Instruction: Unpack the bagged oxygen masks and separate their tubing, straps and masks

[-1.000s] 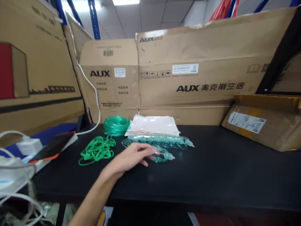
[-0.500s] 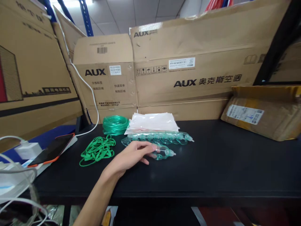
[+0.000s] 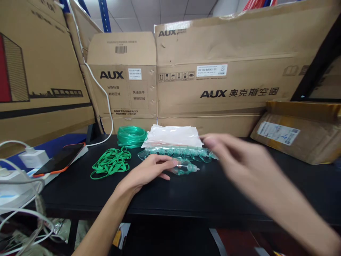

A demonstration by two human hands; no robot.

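My left hand (image 3: 151, 170) is closed on a clear green-tinted face mask (image 3: 186, 167), its pale connector pointing right. Just behind it, a row of similar nested masks (image 3: 183, 153) lies across the table. My right hand (image 3: 234, 149) is at the right edge of a stack of white plastic bags (image 3: 174, 135). Motion smears its fingers, so whether they touch the bags is unclear. To the left are a coil of green tubing (image 3: 131, 136) and a tangle of green elastic straps (image 3: 112, 163).
Large cardboard sheets (image 3: 221, 46) stand behind the black table (image 3: 191, 199). A brown carton (image 3: 301, 135) sits at the right. Over on the left are a phone (image 3: 60, 160), a white charger (image 3: 34, 159) and white cables (image 3: 26, 211).
My right hand has come into view from the right, reaching to the edge of the bag stack. The left hand still holds the mask. The camera view has shifted slightly.
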